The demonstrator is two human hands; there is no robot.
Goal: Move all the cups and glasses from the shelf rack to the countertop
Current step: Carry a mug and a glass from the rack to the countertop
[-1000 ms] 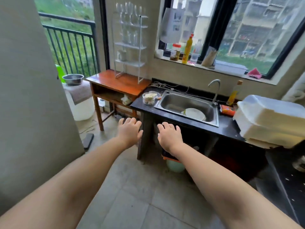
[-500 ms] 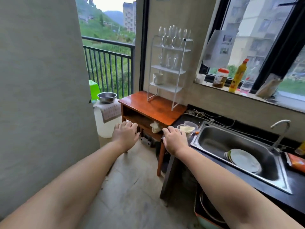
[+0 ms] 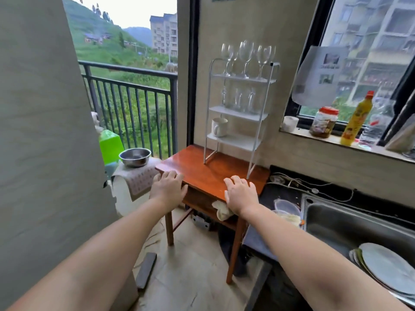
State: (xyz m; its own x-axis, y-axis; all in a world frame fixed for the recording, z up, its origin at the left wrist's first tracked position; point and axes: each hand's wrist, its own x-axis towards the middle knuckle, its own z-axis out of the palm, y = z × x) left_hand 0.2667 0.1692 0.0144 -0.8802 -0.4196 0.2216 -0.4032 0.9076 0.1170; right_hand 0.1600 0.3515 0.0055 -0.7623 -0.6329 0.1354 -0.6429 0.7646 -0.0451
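No grip yet: left hand [image 3: 168, 189] and right hand [image 3: 241, 194] hover wide, empty. Approach step; wine glasses [image 3: 246, 55] and mug [image 3: 219, 127] sit on the far shelf rack [image 3: 238, 141]. Next, reach up.

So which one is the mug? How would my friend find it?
Find the white shelf rack standing on the reddish wooden table beside the balcony door. Look at its lowest shelf, left side. The mug sits there alone, white with a handle, while every other shelf holds clear glasses.
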